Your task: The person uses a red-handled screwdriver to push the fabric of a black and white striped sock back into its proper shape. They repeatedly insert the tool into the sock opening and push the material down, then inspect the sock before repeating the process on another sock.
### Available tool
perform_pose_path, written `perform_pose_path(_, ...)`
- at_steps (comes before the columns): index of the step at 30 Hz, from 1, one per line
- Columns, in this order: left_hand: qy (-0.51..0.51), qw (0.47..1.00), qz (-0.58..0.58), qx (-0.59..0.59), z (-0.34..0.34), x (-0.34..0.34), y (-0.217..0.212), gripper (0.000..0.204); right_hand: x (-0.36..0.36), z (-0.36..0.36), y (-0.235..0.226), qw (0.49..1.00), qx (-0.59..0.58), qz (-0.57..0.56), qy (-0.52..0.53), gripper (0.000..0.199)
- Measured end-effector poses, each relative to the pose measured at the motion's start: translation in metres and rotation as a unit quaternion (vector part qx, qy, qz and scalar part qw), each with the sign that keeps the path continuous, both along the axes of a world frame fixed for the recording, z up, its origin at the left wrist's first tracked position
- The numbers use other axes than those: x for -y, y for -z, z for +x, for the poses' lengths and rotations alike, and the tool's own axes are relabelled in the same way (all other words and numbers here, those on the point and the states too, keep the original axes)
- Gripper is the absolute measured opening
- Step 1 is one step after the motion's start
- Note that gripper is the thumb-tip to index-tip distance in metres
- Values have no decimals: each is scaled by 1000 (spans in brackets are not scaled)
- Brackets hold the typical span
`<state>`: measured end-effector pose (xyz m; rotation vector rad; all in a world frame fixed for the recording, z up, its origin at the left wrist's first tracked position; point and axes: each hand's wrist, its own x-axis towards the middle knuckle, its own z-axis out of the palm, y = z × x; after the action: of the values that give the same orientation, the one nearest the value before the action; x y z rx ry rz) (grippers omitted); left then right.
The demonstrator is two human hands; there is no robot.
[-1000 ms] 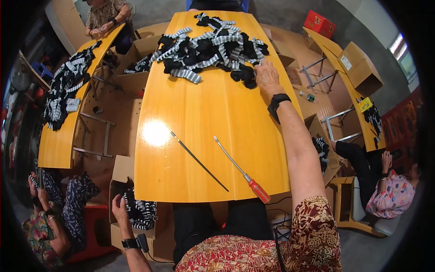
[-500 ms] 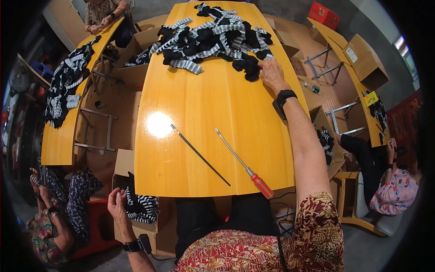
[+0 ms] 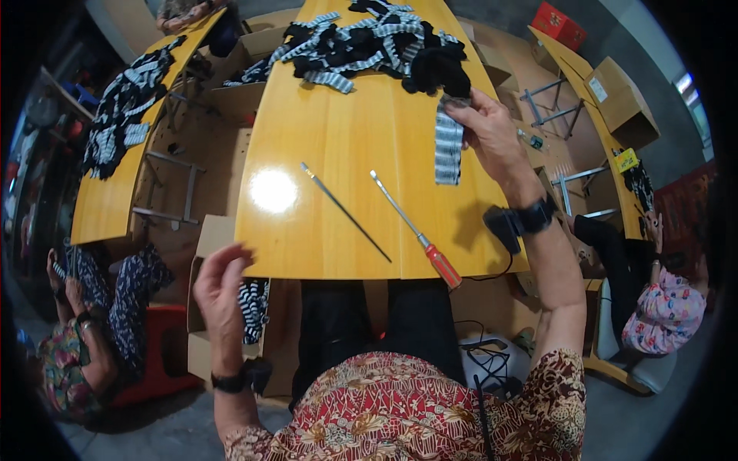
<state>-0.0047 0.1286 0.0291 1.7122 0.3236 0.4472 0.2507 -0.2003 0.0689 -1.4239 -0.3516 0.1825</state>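
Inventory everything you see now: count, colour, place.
middle table: one, yellow, centre
fabric pile: one, black and striped, far end
gripped fabric piece: one, black and striped, right
screwdriver: one, red handle, near edge
thin rod: one, dark, left of screwdriver
side tables: two, yellow, left and right
side piles: two, black and grey, side tables
cardboard boxes: several, brown, floor and right table
red box: one, red, far right
other people: three, patterned clothes, both sides
left hand: one, black wristband, near left
right hand: one, black wristband, gripping

The right hand (image 3: 493,131) is holding a striped cloth (image 3: 447,154) over the surface (image 3: 307,238). The left hand (image 3: 220,288) is hovering near a cardboard box (image 3: 216,233).
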Motion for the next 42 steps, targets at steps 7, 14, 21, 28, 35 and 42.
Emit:
perform_pose_path(7,247,949,-198,5,39,108,-30,43,-40,-102,-1,985,-88,137,-50,12)
perform_pose_path(14,255,947,-189,-41,23,111,3,9,-50,-153,33,934,-197,294,-40,9)
perform_pose_path(21,278,942,-174,-73,6,104,11,9,-49,-141,67,931,-230,283,10,10)
perform_pose_path(28,214,960,-134,-124,8,93,27,13,-33,-135,96,991,-38,102,82,11)
perform_pose_path(35,257,955,-119,-86,24,102,23,33,-30,-206,48,947,249,-175,103,14)
perform_pose_path(42,290,940,-166,-70,21,107,5,41,-46,-216,56,850,441,-278,74,24)
